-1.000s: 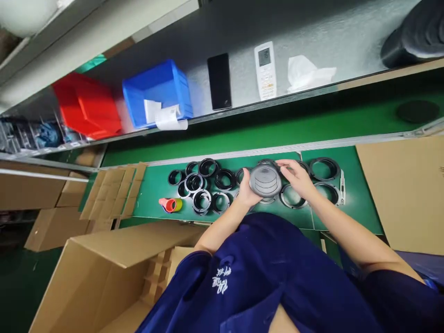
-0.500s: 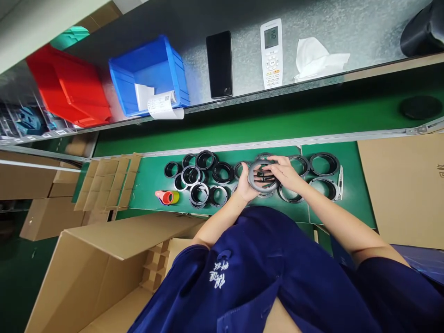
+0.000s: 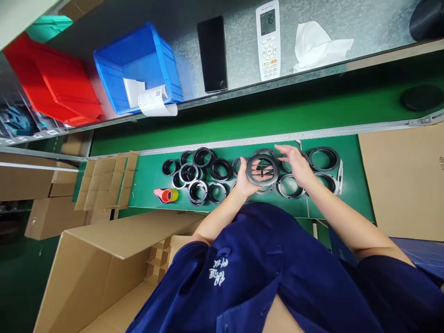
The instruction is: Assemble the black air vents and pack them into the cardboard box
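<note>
My left hand (image 3: 245,179) holds a dark round ring with slats across its opening (image 3: 262,183), its palm and fingers showing behind and through it. Just right of that ring, my right hand (image 3: 294,163) is raised with its fingers apart, holding nothing. Several black rings (image 3: 198,192) stand in a group on the green table left of my hands. More black rings, among them one at the right (image 3: 323,158), lie under and beside my right hand. A red and yellow tape roll (image 3: 168,195) is at the left of the rings.
A shelf (image 3: 243,46) above the table bears a blue bin (image 3: 138,60), a red bin (image 3: 55,83), a phone (image 3: 212,54), a white remote (image 3: 268,41) and tissue (image 3: 321,48). Cardboard dividers (image 3: 106,180) stand left. An open carton (image 3: 114,236) is at lower left, flat cardboard (image 3: 402,180) at right.
My right hand has let go of the slatted ring and moved right, its fingers spreading. The ring stays in my left hand. The view has shifted slightly.
</note>
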`<state>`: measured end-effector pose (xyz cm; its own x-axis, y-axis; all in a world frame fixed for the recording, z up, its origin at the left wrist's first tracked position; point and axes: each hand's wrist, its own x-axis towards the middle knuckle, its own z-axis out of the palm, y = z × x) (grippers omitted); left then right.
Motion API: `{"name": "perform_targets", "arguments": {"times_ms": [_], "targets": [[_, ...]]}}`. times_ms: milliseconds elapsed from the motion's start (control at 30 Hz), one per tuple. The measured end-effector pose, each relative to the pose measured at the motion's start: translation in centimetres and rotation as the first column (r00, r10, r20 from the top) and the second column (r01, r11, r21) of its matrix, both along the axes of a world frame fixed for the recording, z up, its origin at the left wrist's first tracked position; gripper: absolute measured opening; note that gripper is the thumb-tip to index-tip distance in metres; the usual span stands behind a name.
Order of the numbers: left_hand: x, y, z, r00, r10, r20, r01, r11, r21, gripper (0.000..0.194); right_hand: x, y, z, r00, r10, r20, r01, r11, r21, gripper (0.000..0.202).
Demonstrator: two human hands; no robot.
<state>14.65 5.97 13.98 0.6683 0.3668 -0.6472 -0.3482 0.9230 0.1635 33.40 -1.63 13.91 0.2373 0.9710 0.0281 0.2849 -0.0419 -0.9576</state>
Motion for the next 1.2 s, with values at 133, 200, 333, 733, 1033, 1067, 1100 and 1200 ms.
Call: {"name": "perform_targets", "arguments": {"times_ms": [133,200,333,733,1033,1067,1100,1200], "targets": [[0.3,-0.1,-0.9,0.999,-0.002,-0.044,0.001,1.000,-0.015,0.075,-2.7,-1.1,-1.1,0.829,0.323,0.456,-0.325,0.943,-0.077,0.073],[1.1,-0.5,-1.4,0.998,-0.035,-0.051,0.035,0.999,-0.003,0.073,-3.5,-1.4,-1.8,0.771,0.390,0.503,-0.327,0.921,-0.214,0.099],[3.0,-1.3,-2.2,0.983,-0.178,-0.040,0.178,0.984,0.007,0.076,-1.9,-1.4,-2.9,0.776,0.384,0.500,-0.258,0.917,-0.304,0.120],[1.8,0.5,-4.0,0.925,-0.348,-0.154,0.351,0.936,-0.007,0.068,13.5,-4.3,-10.8,0.589,0.049,0.807,0.570,0.683,-0.457,0.108],[-1.2,3.3,-6.6,0.904,-0.337,-0.262,0.323,0.941,-0.096,0.062,14.4,-0.6,-10.3,0.421,-0.156,0.894,0.615,0.773,-0.155,0.075],[-1.6,3.7,-7.0,0.900,-0.337,-0.277,0.322,0.942,-0.099,0.062,14.4,-0.5,-10.9,0.434,-0.146,0.889,0.592,0.790,-0.159,0.073],[-2.0,4.1,-7.5,0.898,-0.331,-0.290,0.315,0.944,-0.101,0.061,14.7,-0.2,-11.6,0.459,-0.130,0.879,0.565,0.806,-0.177,0.070],[-3.3,4.9,-9.0,0.902,-0.296,-0.315,0.276,0.955,-0.107,0.059,19.1,1.1,-13.4,0.529,-0.216,0.821,0.587,0.792,-0.170,0.062]]}}
